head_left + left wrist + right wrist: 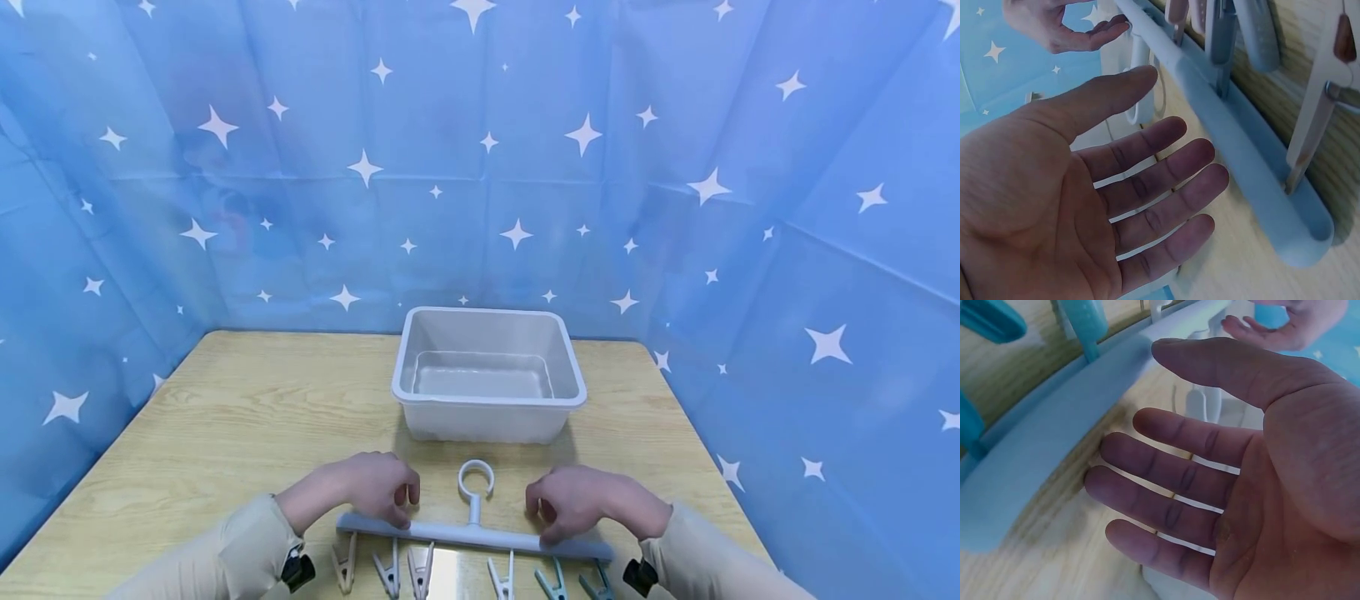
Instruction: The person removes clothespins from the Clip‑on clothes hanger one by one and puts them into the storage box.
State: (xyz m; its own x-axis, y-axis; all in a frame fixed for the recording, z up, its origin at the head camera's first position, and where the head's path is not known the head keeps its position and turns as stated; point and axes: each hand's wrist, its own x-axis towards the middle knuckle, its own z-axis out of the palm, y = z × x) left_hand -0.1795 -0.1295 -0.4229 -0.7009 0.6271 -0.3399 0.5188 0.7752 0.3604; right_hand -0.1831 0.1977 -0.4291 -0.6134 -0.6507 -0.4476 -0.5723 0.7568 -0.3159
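Note:
A pale blue-grey clip hanger [480, 536] lies on the table with its round hook [475, 507] pointing away from me. Several clothes pegs hang along its near side, among them a beige peg [345, 563] at the left end and a teal peg [553, 579] toward the right. Over the left part of the bar hovers my left hand [378, 487], fingers loosely spread and holding nothing, as the left wrist view confirms. My right hand [573, 500] is over the right part; its thumb tip [1163, 350] overlaps the bar, and whether it touches I cannot tell.
Beyond the hook stands a grey plastic basin [487, 423] with nothing seen inside. The wooden table [285, 392] ends at a blue star-patterned curtain [420, 208] that hangs behind and along both sides.

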